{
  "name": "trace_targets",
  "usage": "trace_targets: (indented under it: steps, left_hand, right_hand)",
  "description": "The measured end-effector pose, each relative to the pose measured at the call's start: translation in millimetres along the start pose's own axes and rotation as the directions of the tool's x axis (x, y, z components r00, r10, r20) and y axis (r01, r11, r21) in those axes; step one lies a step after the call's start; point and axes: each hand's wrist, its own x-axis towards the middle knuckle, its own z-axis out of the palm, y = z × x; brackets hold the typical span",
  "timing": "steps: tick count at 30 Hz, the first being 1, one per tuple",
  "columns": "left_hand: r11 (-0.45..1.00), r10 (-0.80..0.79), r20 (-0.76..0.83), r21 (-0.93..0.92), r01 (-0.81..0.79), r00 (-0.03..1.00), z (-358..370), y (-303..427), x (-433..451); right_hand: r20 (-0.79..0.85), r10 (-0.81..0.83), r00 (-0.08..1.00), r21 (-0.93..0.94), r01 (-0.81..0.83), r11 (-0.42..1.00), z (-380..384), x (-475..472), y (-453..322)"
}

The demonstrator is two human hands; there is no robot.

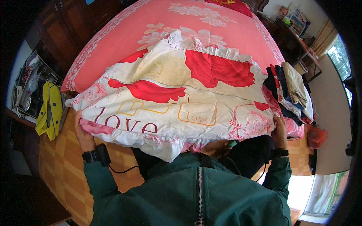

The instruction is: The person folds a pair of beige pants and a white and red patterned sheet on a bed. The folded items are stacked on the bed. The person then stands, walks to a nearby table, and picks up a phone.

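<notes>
A white pillowcase (167, 93) with red roses, ruffled edges and printed lettering spreads across the near end of the bed, its front part hanging over my lap. My left hand (84, 132) grips its near left edge, with the fingers hidden under the cloth. At the near right corner my right hand (279, 128) holds the edge between thumb and fingers. The cloth is slightly wrinkled, and a seam or opening runs across its middle. Beneath it lies the pink flowered bedsheet (113, 53).
Folded clothes (291, 87) are stacked on the bed's right corner, close to my right hand. A yellow bag (51, 111) stands on the left beside an open drawer or case of items (31, 79). A red plastic bag (316, 137) rests at the right. A red pillow (233, 6) lies at the far end.
</notes>
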Motion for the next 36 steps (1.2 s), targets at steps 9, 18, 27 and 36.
trace_targets:
  steps: [9, 18, 27, 36]
  left_hand:
    - [0.971, -0.241, -0.030, -0.011, 0.241, 0.970, 19, 54, 14]
    - [0.873, -0.298, 0.310, 0.471, 0.127, 0.903, 110, 69, 35]
    - [0.984, -0.161, 0.847, 0.178, 0.015, 0.506, 192, 134, 25]
    - [0.504, -0.215, 0.809, -0.387, 0.772, 0.546, 280, 65, -16]
  right_hand:
    - [0.523, 0.518, 0.677, 0.103, -0.654, 0.750, -30, -12, -23]
    - [0.236, 0.163, 0.958, 0.739, -0.286, 0.610, -69, 19, -69]
    - [-0.048, -0.199, 0.979, 0.611, 0.187, 0.770, -176, 134, -131]
    - [0.329, -0.607, 0.724, 0.834, 0.079, 0.546, 13, 330, -347]
